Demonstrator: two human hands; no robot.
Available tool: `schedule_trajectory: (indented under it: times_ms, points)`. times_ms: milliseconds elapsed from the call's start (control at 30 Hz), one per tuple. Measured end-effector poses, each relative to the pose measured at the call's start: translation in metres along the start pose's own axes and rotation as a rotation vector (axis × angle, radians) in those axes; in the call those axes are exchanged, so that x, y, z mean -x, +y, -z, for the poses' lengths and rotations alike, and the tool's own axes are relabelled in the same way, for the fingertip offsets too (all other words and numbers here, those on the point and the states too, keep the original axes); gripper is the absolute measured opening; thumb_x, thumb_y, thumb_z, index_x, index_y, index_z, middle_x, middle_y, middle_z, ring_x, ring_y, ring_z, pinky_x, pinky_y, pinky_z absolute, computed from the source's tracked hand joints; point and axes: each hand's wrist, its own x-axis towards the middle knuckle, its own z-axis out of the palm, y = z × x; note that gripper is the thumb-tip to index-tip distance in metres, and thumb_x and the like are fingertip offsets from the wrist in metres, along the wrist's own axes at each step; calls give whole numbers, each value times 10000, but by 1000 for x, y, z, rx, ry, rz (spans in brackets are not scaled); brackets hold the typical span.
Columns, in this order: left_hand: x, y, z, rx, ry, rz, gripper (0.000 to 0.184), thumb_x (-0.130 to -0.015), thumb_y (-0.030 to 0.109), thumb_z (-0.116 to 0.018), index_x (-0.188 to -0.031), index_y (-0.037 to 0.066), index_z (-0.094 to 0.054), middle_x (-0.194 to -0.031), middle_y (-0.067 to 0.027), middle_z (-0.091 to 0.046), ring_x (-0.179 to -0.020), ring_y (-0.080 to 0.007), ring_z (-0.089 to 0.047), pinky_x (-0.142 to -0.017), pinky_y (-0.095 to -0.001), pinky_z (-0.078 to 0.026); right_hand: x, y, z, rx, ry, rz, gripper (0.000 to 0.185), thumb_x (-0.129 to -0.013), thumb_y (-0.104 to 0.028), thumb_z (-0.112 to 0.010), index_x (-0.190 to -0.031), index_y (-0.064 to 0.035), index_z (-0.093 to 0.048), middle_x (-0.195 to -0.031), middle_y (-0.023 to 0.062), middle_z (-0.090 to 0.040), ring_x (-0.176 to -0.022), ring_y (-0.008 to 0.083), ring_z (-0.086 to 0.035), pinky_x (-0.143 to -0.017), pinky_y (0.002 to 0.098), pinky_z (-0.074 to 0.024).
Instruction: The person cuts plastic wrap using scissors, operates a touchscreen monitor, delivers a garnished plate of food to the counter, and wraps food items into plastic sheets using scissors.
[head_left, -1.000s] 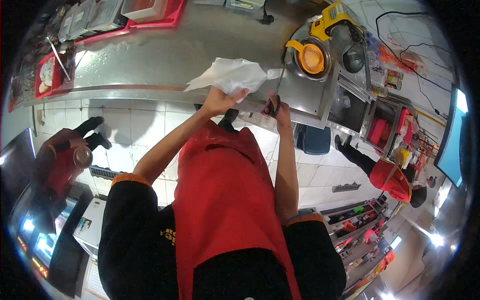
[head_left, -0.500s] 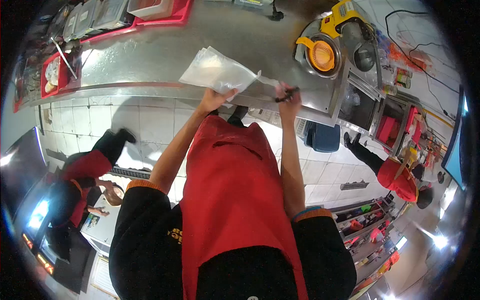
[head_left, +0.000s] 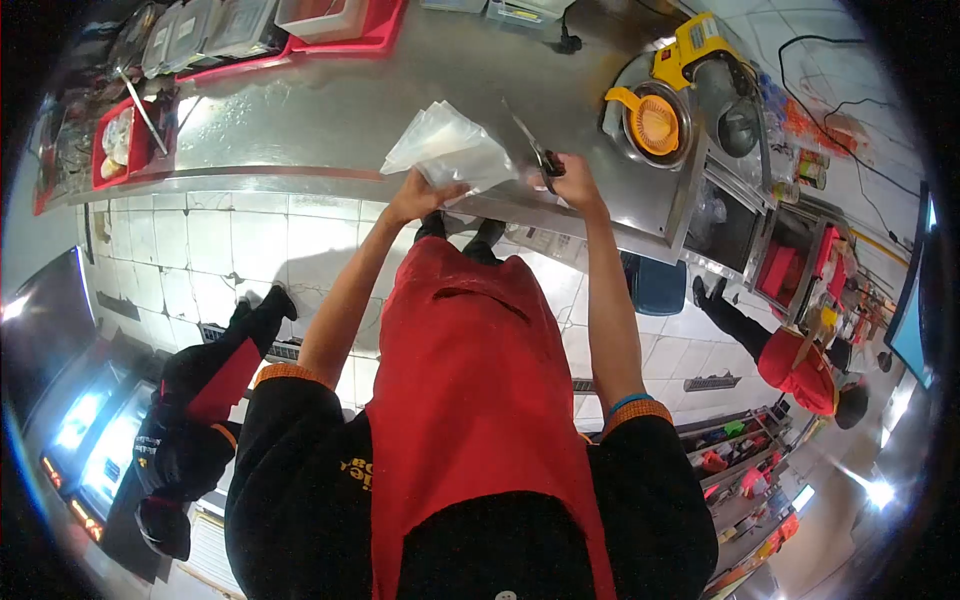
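Observation:
A stack of whitish translucent plastic sheets or bags (head_left: 450, 148) is gripped at its near edge by my left hand (head_left: 425, 197), above the front edge of the steel counter (head_left: 300, 130). To the right, my right hand (head_left: 572, 182) has its fingers closed round the black handles of a pair of scissors (head_left: 541, 156). The blades point up and to the left, away from me, apart from the plastic. The fingertips inside the handles are partly hidden.
Right of the scissors sit an orange juicer strainer on a metal bowl (head_left: 655, 124) and a yellow machine (head_left: 697, 45). A red tray (head_left: 376, 35) with containers and a red basket (head_left: 103, 165) stand at left. One person (head_left: 205, 390) is at left, another (head_left: 795, 370) at right.
The strip at the plastic's right end no longer shows. The scissors have swung to point away from me, with blades now clearly visible. The person at left has moved and turned.

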Motion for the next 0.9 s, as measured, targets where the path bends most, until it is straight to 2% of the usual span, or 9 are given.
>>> schedule_trajectory:
  times_ms: [67,200,267,400,467,600,667,767,900]
  points:
    - [1,0,7,23,14,29,445,-825,138,-788,-1201,-12,-606,-1088,-74,-673,-973,-170,-622,-866,-326,-504,-10,26,1,243,152,20,330,-709,-183,-834,-887,25,-651,-791,94,-674,-707,145,-592,-655,318,-462]
    - [4,-9,19,-86,66,11,505,-809,141,-800,-1239,-8,-581,-1139,-88,-653,-1031,-183,-607,-903,-337,-494,-13,45,14,179,283,87,322,-709,-171,-823,-916,12,-658,-819,108,-691,-734,178,-626,-671,337,-472]
    - [6,-8,21,-96,77,-7,533,-803,142,-804,-1256,-10,-567,-1159,-94,-645,-1053,-189,-601,-916,-342,-490,-5,32,22,347,552,359,319,-720,-181,-823,-917,1,-650,-863,111,-700,-765,192,-648,-713,342,-496]
    - [15,-1,14,92,77,185,560,-818,136,-781,-1287,-35,-528,-1204,-120,-622,-1078,-214,-603,-942,-349,-483,9,11,29,450,519,341,282,-749,-143,-801,-918,14,-640,-918,124,-704,-826,194,-671,-757,334,-518]
    - [20,-5,10,164,87,241,560,-830,130,-766,-1298,-43,-512,-1216,-130,-615,-1080,-224,-606,-947,-346,-483,25,2,18,-194,343,312,212,-793,-109,-764,-903,15,-631,-974,136,-712,-897,196,-690,-784,304,-534]
    - [32,-23,-3,538,103,255,542,-820,68,-748,-1296,-38,-511,-1210,-105,-618,-1106,-212,-595,-953,-336,-482,45,6,-28,-602,93,370,155,-830,-91,-731,-915,6,-645,-998,153,-714,-932,206,-694,-794,289,-542]
    - [37,-31,-7,598,107,272,557,-818,58,-745,-1307,-39,-497,-1221,-110,-611,-1116,-217,-590,-958,-336,-479,43,16,-49,-663,34,-54,203,-843,-152,-748,-943,1,-661,-992,153,-713,-879,207,-702,-782,285,-556]
    - [48,-35,-9,337,84,301,636,-808,97,-749,-1350,-44,-445,-1292,-137,-563,-1177,-228,-556,-1005,-350,-447,36,-19,-77,-618,153,-395,233,-852,-187,-751,-940,-2,-640,-911,117,-701,-845,213,-706,-794,303,-565]
    - [58,-54,-8,249,39,318,565,-796,112,-759,-1286,-40,-522,-1167,-127,-638,-1062,-235,-613,-959,-355,-480,24,14,-95,-446,164,-311,304,-815,-293,-786,-879,-26,-656,-776,51,-664,-734,146,-663,-681,286,-537]
